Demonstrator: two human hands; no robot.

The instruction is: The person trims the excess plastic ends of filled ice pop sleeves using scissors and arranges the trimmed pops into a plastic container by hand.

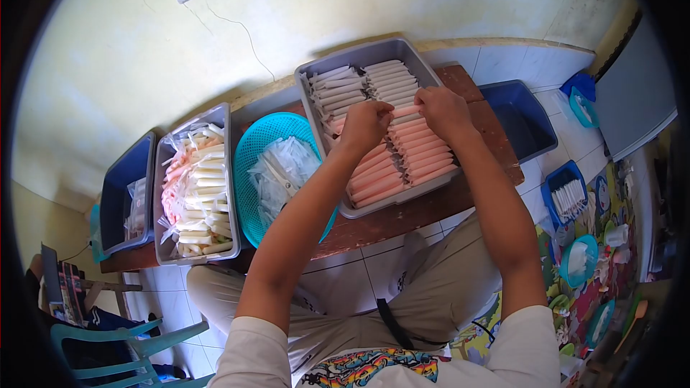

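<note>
Pink stick (pixel 407 111), one, head view: located in the large grey tray's middle area, between our two hands; whether it is lifted or resting on the row we cannot tell. Our left hand (pixel 369 123): grip narrow, fingertips pinching the near-left end. Our right hand (pixel 443 109): grip likewise narrow, fingertips at the other end.

We further list: large grey tray (pixel 421 60), on the table (pixel 497 136), with pale wrapped sticks (pixel 388 82) in two columns at the far end and pink rows (pixel 425 149) in two columns at the near end. Beside it, turquoise basket (pixel 245 172), holding clear plastic pieces (pixel 298 152) and scissors (pixel 280 174). Next leftward, second grey tray (pixel 229 172), holding bagged yellowish and pink sticks (pixel 210 194). Leftmost, dark blue tray (pixel 118 190). Beyond the table's right end, dark blue tub (pixel 519 118).
</note>
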